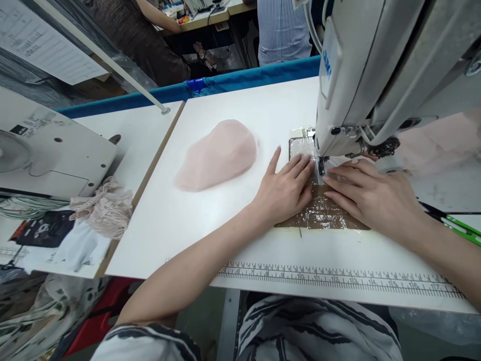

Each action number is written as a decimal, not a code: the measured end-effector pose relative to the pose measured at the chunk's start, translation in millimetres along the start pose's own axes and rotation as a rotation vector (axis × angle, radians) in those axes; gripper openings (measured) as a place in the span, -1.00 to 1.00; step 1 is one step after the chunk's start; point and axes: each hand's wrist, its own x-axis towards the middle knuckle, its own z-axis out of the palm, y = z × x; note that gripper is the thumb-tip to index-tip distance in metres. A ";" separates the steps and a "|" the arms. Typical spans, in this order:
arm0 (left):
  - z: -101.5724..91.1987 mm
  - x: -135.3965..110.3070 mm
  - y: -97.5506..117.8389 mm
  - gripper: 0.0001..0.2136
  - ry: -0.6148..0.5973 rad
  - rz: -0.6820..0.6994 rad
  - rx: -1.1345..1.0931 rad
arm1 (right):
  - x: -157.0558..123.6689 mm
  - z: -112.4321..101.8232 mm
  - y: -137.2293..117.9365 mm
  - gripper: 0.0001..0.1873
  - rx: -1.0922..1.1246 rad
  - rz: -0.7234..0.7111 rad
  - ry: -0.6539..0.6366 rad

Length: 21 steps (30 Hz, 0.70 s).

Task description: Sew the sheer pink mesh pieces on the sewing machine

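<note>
My left hand [286,189] lies flat on the bed of a sewing machine [355,85], just left of the presser foot [321,164]. Its thumb and fingers are stretched out. On the other side of the foot, my right hand [366,190] rests with its fingers extended towards the needle area. Thin pale fabric [331,163] shows between the foot and my right fingertips; most of it is hidden by the hand and machine head. Under both hands is a brown plate covered with clear tape [319,213].
A pale pink fabric piece [221,155] lies on the white table at left. More pink fabric [439,145] is right of the machine. Green-handled scissors [464,229] lie beside my right forearm. A printed ruler [338,278] runs along the front edge. Other people stand beyond the blue cloth edge.
</note>
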 end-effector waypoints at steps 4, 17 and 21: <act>0.2 1.1 0.2 -0.53 -0.030 -0.033 0.008 | -0.6 2.0 2.4 -0.73 0.014 0.014 -0.011; -3.3 -2.8 1.0 -0.59 0.045 -0.037 0.060 | -9.1 7.2 10.2 -0.66 -0.016 0.053 0.043; -9.0 -3.9 2.5 -0.70 0.142 0.022 -0.016 | -6.4 -9.8 9.7 -0.74 0.201 0.191 0.009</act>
